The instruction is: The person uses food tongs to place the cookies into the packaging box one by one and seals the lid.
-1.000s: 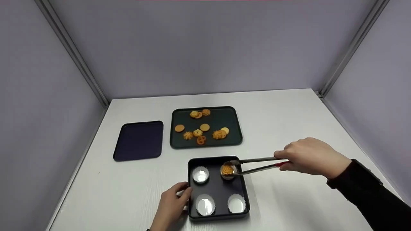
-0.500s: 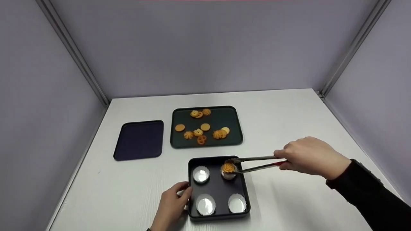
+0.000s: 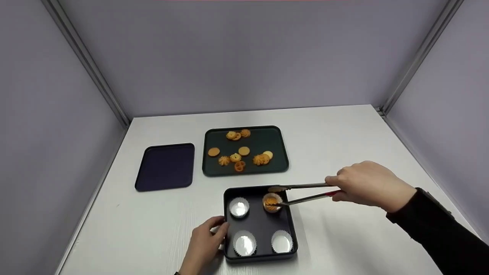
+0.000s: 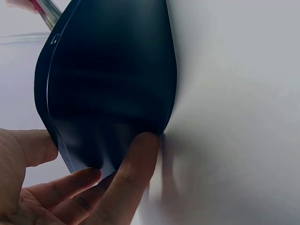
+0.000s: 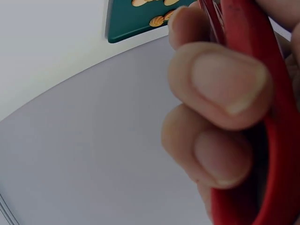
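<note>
My right hand (image 3: 361, 185) grips red-handled metal tongs (image 3: 309, 198), their arms spread apart. One tong tip overlaps a swirled orange cookie (image 3: 271, 201), which sits in the back-right paper cup of a dark square tin (image 3: 259, 225); the other tip is at the tin's back rim. Three more white cups, one of them the back-left cup (image 3: 239, 208), hold no cookie. My left hand (image 3: 204, 238) holds the tin's left side, and in the left wrist view the thumb is at the rim with fingers against the wall. Red handles (image 5: 253, 56) lie within the right fingers.
Behind the tin lies a dark green tray (image 3: 263, 137) with several cookies and a pretzel (image 3: 240, 166). A bare dark purple tray (image 3: 166, 168) lies to its left. Grey panels (image 3: 244, 57) enclose the white table (image 3: 324, 133) at the back and sides.
The tongs have spread apart, letting go of the swirled cookie, which now sits lower in the back-right cup. The left hand has stayed at the tin.
</note>
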The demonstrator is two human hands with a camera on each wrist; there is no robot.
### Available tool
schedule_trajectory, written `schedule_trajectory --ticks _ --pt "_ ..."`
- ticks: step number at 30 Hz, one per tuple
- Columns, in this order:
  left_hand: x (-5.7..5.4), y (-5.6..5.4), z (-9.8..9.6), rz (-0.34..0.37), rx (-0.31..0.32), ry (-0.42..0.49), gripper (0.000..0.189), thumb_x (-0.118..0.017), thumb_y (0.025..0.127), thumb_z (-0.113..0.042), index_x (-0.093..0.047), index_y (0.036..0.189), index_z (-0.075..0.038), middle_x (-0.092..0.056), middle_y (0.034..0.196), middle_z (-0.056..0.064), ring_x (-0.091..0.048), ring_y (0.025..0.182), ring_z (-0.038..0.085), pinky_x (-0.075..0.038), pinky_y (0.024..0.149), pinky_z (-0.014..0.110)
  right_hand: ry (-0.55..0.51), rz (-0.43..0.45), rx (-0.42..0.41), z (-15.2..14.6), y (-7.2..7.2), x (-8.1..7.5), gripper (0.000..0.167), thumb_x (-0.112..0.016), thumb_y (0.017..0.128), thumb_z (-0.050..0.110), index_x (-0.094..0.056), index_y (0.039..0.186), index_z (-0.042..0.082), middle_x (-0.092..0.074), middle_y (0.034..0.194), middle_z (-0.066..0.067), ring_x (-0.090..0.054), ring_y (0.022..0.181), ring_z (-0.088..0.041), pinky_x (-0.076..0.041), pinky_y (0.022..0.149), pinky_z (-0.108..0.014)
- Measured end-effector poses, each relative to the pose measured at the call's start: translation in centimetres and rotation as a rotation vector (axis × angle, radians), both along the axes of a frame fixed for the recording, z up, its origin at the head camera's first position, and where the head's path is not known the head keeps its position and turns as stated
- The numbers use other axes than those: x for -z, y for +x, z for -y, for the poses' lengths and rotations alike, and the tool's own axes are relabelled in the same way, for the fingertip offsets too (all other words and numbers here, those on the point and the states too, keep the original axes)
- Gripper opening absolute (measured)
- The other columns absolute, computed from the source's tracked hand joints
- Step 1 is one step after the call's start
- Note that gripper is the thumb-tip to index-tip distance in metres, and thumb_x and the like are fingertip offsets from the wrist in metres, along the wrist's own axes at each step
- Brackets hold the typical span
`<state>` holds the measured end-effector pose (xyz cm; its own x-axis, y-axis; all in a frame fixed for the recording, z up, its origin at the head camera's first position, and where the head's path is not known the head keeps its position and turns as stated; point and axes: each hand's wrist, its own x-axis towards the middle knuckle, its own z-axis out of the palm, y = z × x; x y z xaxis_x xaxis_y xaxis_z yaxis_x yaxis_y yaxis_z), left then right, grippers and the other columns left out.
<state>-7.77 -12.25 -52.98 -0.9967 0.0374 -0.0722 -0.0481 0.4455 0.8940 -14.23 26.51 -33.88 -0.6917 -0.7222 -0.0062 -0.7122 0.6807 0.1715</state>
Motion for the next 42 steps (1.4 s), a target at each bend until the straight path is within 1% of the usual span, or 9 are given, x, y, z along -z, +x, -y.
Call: schedule_trajectory --ticks 3,7,12,18,22,25,31,35,42 --pt "0.1 0.0 0.0 -0.006 -0.001 0.000 0.037 -0.066 0.101 -0.028 -0.067 0.128 -0.003 -0.071 0.122 0.016 -0.070 0.070 0.013 -0.057 0.066 0.029 -0.012 -0.003 -0.009 -0.1 -0.1 -0.1 0.038 -0.087 0.079 0.032 -0.051 0.075 0.023 -0.041 0.057 0.013 -0.037 0.048 -0.005 -0.030 0.044 -0.027" --pt "0.0 0.0 0.0 -0.003 0.002 0.009 0.038 -0.066 0.101 -0.029 -0.067 0.129 -0.003 -0.071 0.123 0.015 -0.070 0.070 0.012 -0.057 0.067 0.030 -0.032 0.000 -0.009 -0.3 -0.1 -0.4 0.038 -0.087 0.079 0.032 -0.050 0.077 0.022 -0.039 0.058 0.015 -0.035 0.048 -0.003 -0.030 0.044 -0.026" --pt "-0.1 0.0 0.0 0.003 0.000 0.014 0.036 -0.066 0.101 -0.029 -0.068 0.127 -0.004 -0.072 0.121 0.014 -0.070 0.071 0.013 -0.057 0.066 0.030 -0.080 -0.001 -0.016 -0.7 -0.2 -0.6 0.037 -0.085 0.082 0.034 -0.050 0.082 0.023 -0.039 0.061 0.017 -0.033 0.049 -0.002 -0.031 0.046 -0.025" --pt "-0.1 0.0 0.0 0.011 0.003 0.027 0.037 -0.066 0.101 -0.029 -0.067 0.128 -0.003 -0.071 0.122 0.014 -0.070 0.072 0.014 -0.057 0.066 0.031 -0.151 -0.071 -0.045 -1.3 -0.7 -0.3 0.032 -0.083 0.085 0.037 -0.055 0.092 0.024 -0.041 0.064 0.018 -0.032 0.048 -0.002 -0.030 0.045 -0.024" --pt "-0.1 0.0 -0.1 0.018 -0.004 0.015 0.038 -0.066 0.101 -0.029 -0.067 0.129 -0.002 -0.071 0.123 0.015 -0.070 0.072 0.014 -0.057 0.067 0.031 -0.190 -0.121 -0.048 -1.7 -1.4 0.2 0.031 -0.082 0.085 0.038 -0.055 0.093 0.024 -0.039 0.064 0.018 -0.030 0.049 -0.001 -0.029 0.045 -0.024" --pt "-0.2 0.0 -0.1 0.030 -0.012 0.005 0.039 -0.066 0.101 -0.029 -0.067 0.129 -0.003 -0.071 0.123 0.014 -0.069 0.072 0.013 -0.058 0.066 0.031 -0.209 -0.137 -0.031 -2.0 -2.0 0.6 0.031 -0.082 0.086 0.037 -0.055 0.092 0.024 -0.039 0.064 0.018 -0.032 0.050 -0.001 -0.029 0.046 -0.024" --pt "-0.2 -0.1 -0.1 0.034 -0.009 -0.001 0.039 -0.065 0.101 -0.030 -0.067 0.129 -0.003 -0.071 0.123 0.014 -0.070 0.072 0.012 -0.057 0.067 0.030 -0.225 -0.111 0.035 -2.2 -3.0 1.0 0.028 -0.080 0.089 0.036 -0.055 0.092 0.024 -0.046 0.066 0.018 -0.037 0.051 0.000 -0.032 0.046 -0.025" --pt "-0.2 -0.1 -0.1 0.031 -0.005 0.011 0.038 -0.065 0.101 -0.029 -0.067 0.129 -0.003 -0.071 0.123 0.014 -0.070 0.072 0.013 -0.057 0.065 0.030 -0.223 -0.100 0.062 -2.4 -3.6 1.4 0.026 -0.079 0.090 0.036 -0.057 0.092 0.023 -0.051 0.068 0.017 -0.040 0.052 -0.002 -0.034 0.046 -0.026" --pt "-0.1 0.0 -0.1 0.025 -0.002 0.044 0.039 -0.066 0.101 -0.029 -0.066 0.129 -0.002 -0.071 0.122 0.015 -0.069 0.072 0.015 -0.057 0.060 0.029 -0.230 -0.106 0.066 -2.2 -4.8 2.5 0.029 -0.078 0.090 0.037 -0.055 0.089 0.020 -0.046 0.065 0.014 -0.041 0.052 -0.005 -0.033 0.045 -0.028"
